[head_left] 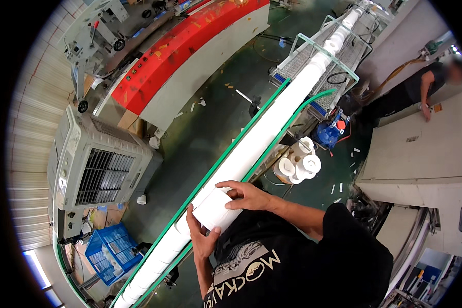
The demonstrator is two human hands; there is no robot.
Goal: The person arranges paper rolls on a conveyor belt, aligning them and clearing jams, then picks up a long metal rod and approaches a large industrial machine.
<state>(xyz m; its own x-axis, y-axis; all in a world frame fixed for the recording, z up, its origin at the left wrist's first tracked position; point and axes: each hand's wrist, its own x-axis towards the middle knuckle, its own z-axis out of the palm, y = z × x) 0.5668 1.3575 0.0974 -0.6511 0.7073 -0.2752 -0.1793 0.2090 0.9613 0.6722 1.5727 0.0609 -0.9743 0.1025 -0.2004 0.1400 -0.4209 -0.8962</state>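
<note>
My left hand (202, 239) and my right hand (247, 196) grip one white paper roll (215, 210) from opposite ends, close against my dark shirt. Thumbs and fingers of both hands are bent around its ends. The roll lies at the near edge of a conveyor, partly over the green guide rail. Beneath and beyond it runs a long row of white paper rolls (264, 137) lying end to end between two green guide rails (230, 145). A small gap shows between rolls just left of my left hand.
A metal mesh conveyor section (297, 64) continues at the far right. Below the line stands a bin of paper rolls (297, 163) beside a blue water jug (329, 132). On the left are an air cooler (100, 159), a blue basket (113, 251) and a red-topped machine (179, 46). Another person (416, 87) stands far right.
</note>
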